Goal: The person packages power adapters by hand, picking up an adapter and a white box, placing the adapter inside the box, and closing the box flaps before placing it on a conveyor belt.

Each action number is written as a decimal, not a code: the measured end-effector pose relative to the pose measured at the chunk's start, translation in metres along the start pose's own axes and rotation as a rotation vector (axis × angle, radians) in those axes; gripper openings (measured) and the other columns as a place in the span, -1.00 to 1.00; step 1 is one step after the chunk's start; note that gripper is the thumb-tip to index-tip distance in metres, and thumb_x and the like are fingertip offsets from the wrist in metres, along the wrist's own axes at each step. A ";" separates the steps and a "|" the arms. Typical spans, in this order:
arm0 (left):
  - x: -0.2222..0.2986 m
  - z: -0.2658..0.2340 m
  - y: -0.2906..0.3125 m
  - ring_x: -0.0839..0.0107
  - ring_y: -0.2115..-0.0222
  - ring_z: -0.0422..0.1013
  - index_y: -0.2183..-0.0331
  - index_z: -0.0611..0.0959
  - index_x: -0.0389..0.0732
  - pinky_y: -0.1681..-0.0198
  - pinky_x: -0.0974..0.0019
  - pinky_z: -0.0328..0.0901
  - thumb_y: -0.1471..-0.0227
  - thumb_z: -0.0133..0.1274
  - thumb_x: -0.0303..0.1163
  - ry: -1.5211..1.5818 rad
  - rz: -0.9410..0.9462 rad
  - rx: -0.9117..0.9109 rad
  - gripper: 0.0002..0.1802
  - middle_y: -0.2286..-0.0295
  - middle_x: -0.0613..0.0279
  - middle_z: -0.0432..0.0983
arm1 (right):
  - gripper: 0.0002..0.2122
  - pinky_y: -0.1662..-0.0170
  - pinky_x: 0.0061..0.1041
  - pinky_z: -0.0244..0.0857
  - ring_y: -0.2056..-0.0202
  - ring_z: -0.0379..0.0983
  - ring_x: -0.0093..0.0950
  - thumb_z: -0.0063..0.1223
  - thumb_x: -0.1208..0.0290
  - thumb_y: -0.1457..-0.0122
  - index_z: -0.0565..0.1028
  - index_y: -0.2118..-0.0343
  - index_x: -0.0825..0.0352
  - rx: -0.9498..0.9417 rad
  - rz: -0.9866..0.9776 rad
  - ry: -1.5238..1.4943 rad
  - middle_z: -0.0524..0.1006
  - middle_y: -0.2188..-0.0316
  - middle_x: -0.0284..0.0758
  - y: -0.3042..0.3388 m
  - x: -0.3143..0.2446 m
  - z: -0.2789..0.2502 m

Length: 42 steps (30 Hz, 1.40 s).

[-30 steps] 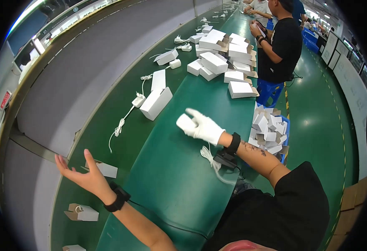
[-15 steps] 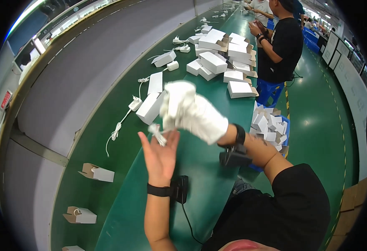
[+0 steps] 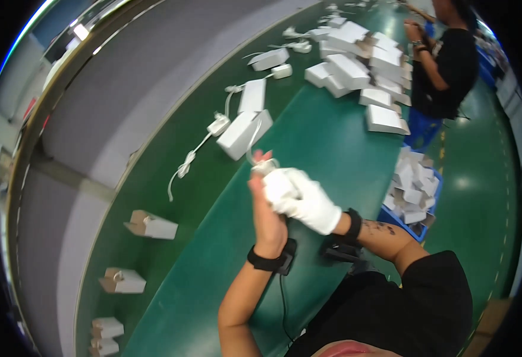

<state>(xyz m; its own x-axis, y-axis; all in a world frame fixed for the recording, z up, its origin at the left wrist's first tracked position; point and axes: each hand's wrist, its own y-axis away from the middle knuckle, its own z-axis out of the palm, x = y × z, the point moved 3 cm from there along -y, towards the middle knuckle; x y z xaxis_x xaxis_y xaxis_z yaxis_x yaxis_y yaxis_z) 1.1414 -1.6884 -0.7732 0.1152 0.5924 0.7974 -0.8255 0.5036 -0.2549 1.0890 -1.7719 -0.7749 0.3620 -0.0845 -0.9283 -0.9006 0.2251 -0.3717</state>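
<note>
My gloved right hand (image 3: 310, 205) is closed around a white power adapter (image 3: 277, 185), mostly hidden by the white glove. Its bundled white cable (image 3: 265, 166) lies against the fingers of my bare left hand (image 3: 268, 220), and a thin loop of it rises above the fingertips. The left hand is upright beside the glove, fingers stretched upward and partly covered by the adapter and cable. Just beyond the hands, a white box (image 3: 244, 134) rests on the green belt near another adapter (image 3: 218, 125) with its tied cable.
Several white boxes (image 3: 347, 71) are heaped at the far right of the green tabletop (image 3: 326, 128). Open boxes (image 3: 154, 226) stand along the left belt. A blue crate (image 3: 415, 231) of white cartons sits right of the table. A co-worker (image 3: 445, 65) works beyond it.
The right hand has come down and right with the adapter. The left hand has turned from palm-up to upright and now meets the glove and cable. The view has shifted left.
</note>
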 end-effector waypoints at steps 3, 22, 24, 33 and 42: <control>0.001 -0.027 -0.035 0.24 -0.12 0.12 -0.15 0.22 -0.26 -0.17 0.16 0.01 -0.20 -0.19 -0.02 -0.552 0.174 -0.013 -0.36 -0.13 0.07 0.14 | -0.61 0.23 -0.61 0.34 0.23 0.43 -0.58 0.20 0.35 -0.05 0.36 0.09 0.35 0.102 0.240 -0.049 0.47 0.15 -0.31 0.001 0.005 -0.034; -0.010 -0.075 -0.145 0.14 0.29 0.40 0.27 0.49 -0.17 0.33 0.05 0.39 0.42 0.34 -0.10 -2.026 0.025 -0.259 -0.38 0.33 0.19 0.47 | -0.29 0.30 -0.55 0.39 0.26 0.47 -0.43 0.19 0.00 -0.01 0.27 -0.07 0.48 0.001 0.268 -0.564 0.41 0.05 -0.18 0.012 -0.011 -0.129; -0.001 -0.067 -0.126 0.14 0.28 0.40 0.27 0.48 -0.16 0.32 0.05 0.39 0.43 0.34 -0.15 -2.017 0.065 -0.258 -0.38 0.33 0.20 0.46 | -0.30 0.32 -0.57 0.38 0.32 0.48 -0.45 0.19 -0.02 0.01 0.31 -0.04 0.48 -0.015 0.362 -0.506 0.42 0.05 -0.16 0.011 -0.007 -0.129; 0.007 -0.022 -0.066 0.14 0.24 0.38 0.25 0.45 -0.16 0.31 0.09 0.37 0.49 0.38 -0.28 -1.694 0.213 -0.430 -0.35 0.31 0.20 0.47 | -0.53 0.33 -0.54 0.38 0.32 0.49 -0.43 0.18 0.24 -0.01 0.39 0.03 0.34 -0.417 0.299 0.088 0.52 0.25 -0.28 -0.040 0.024 -0.109; -0.005 -0.062 -0.049 0.07 0.20 0.39 0.18 0.43 -0.18 0.20 0.15 0.34 0.49 0.40 -0.29 -1.168 0.118 -0.204 -0.27 0.25 0.06 0.48 | -0.92 0.39 -0.35 0.37 0.42 0.47 -0.23 0.06 0.43 0.05 0.46 0.45 0.25 -0.672 -0.437 0.975 0.49 0.44 -0.26 -0.080 -0.013 -0.061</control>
<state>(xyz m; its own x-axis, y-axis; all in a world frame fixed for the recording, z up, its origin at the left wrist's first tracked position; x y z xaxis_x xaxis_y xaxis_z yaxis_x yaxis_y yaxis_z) 1.2156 -1.6775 -0.7987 -0.6156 -0.2366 0.7517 -0.6820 0.6379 -0.3577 1.1415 -1.8482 -0.7339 0.5905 -0.7708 -0.2393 -0.7985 -0.5149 -0.3119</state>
